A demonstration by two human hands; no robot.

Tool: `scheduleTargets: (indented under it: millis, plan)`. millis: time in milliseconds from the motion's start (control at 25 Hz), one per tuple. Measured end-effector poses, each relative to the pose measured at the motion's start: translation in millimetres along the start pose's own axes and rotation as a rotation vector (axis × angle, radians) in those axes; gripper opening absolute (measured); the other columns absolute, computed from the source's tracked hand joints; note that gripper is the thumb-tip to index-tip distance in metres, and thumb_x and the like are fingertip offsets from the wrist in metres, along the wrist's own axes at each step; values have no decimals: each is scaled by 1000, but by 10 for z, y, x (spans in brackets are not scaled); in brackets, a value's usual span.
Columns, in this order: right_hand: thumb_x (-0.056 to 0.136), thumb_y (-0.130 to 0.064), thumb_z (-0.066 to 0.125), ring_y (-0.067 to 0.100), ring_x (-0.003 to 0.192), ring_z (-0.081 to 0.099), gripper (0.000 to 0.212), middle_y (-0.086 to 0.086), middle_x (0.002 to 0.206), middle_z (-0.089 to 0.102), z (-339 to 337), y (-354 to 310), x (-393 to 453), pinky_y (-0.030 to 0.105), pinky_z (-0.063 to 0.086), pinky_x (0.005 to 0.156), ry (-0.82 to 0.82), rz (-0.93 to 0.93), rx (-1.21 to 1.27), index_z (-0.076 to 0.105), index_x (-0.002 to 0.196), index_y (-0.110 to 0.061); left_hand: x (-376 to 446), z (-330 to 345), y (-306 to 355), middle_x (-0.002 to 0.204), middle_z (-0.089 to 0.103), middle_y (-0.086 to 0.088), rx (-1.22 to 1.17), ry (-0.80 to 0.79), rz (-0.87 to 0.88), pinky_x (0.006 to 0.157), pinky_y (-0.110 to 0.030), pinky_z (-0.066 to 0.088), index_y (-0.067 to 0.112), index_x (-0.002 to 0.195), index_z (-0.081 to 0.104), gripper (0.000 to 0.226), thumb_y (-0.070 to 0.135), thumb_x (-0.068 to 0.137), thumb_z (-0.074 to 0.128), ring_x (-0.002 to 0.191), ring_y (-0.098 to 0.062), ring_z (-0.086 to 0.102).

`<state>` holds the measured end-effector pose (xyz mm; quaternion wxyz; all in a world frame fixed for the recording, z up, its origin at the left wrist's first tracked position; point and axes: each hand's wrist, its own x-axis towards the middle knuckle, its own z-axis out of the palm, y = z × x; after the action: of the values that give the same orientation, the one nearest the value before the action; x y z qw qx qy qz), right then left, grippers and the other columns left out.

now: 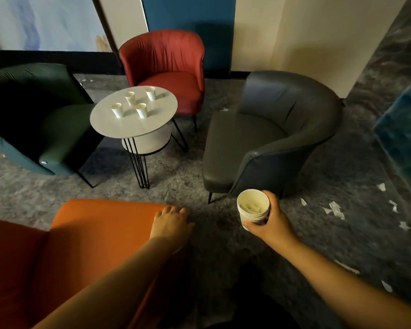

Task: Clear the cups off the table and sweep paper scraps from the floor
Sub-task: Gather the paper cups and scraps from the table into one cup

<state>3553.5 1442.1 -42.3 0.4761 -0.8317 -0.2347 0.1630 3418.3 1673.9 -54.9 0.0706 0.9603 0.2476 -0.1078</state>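
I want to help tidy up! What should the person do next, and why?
Probably step to the round table and pick up a cup: four cups stand there, the right hand holds a stack of cups, and the left hand holds nothing.

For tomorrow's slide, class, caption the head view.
Right hand holds stacked cups; four cups wait on the round table; paper scraps litter the floor.

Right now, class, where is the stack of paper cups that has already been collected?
In the head view, the stack of cups is lower right of centre, gripped by the right hand above the carpet, just in front of the grey armchair.
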Motion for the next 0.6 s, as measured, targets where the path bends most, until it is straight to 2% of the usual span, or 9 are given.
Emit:
scheduleTargets:
  millis: [80,120,200,320,440,520,600]
  plan:
    - [63,-20,88,5,101,51,84,-25,110,49,64,-6,641,11,41,77,-35,-28,-9,36,127,-34,531,-82,-118,142,46,2,-15,20,-31,104,-40,33,28,136,45,47,48,94,44,133,-23,37]
    - [63,-21,87,5,100,51,83,-24,110,50,86,-14,984,11,41,76,-52,-27,-9,36,127,-35,801,-125,-171,143,45,2,-30,27,-58,105,-40,33,28,137,44,46,46,95,43,132,-23,38]
    - [63,-22,87,8,100,51,84,-17,111,51,113,-51,1699,17,41,78,-86,-27,-14,37,130,-32,1328,-214,-264,144,45,3,-70,41,-122,106,-40,32,28,139,42,47,46,95,42,133,-23,37]
    - [63,-22,87,11,100,52,85,-16,109,51,142,-140,2728,23,43,81,-142,-52,-34,38,131,-30,2030,-386,-421,143,46,3,-118,46,-225,106,-41,33,29,139,43,49,50,95,44,132,-23,38]
    - [63,-22,87,16,105,54,87,-7,116,52,288,-296,3532,31,47,87,-219,-63,-38,36,132,-30,2511,-602,-666,141,47,2,-152,87,-331,103,-41,36,29,139,45,49,51,95,45,130,-24,41]
    - [64,-23,87,16,105,54,87,-6,118,52,487,-402,4003,31,48,86,-278,-55,-42,34,133,-31,2754,-716,-881,141,48,1,-170,100,-400,103,-42,37,28,139,45,49,51,95,45,130,-25,41]
    - [64,-25,86,13,103,53,87,-8,117,51,732,-525,4366,26,46,82,-323,-73,-38,33,133,-33,2934,-775,-1109,141,48,1,-202,101,-477,103,-43,37,29,139,45,49,51,95,46,131,-25,40]
